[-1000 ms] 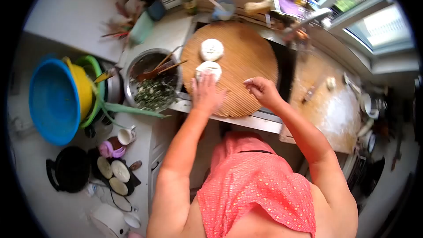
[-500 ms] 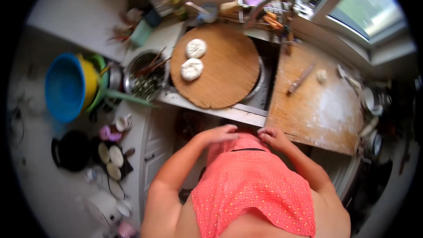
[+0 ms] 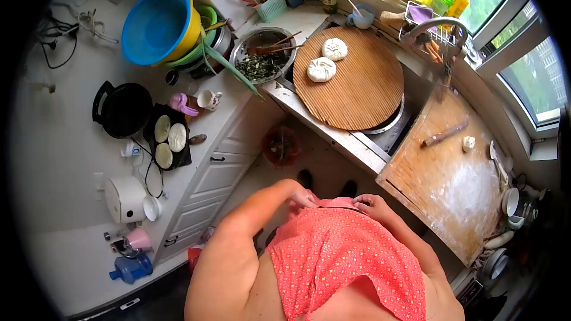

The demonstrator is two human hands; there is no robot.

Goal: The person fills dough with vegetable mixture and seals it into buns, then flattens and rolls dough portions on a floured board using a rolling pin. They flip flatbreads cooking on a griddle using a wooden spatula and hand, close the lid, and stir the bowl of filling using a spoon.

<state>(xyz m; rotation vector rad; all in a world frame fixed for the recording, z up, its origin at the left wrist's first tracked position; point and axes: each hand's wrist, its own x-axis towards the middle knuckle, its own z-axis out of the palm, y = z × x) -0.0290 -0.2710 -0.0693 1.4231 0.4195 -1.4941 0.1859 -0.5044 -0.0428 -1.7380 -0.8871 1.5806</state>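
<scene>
My left hand [image 3: 304, 197] is at the waist of a red garment [image 3: 348, 244] with small yellow flowers, its fingers closed on the cloth. On the other side of the waist, my right hand [image 3: 371, 205] pinches the same cloth beside a thin black band [image 3: 344, 207]. Beyond my hands, two white pleated buns [image 3: 335, 49] rest on a round ridged wooden board [image 3: 363, 92]. To the right, a floured wooden board [image 3: 410, 169] carries a rolling pin [image 3: 445, 134] and a small dough ball [image 3: 468, 143].
A metal bowl of chopped greens [image 3: 259, 71] stands left of the round board. Blue and yellow basins [image 3: 156, 27], a black pan [image 3: 128, 110] and a black tray of flat breads [image 3: 177, 138] line the left counter. A curved faucet [image 3: 443, 21] rises near the window.
The view has swung left, so things appear shifted right and more of the left counter shows. My fingers have moved from loosely resting at the waist to closing on the cloth.
</scene>
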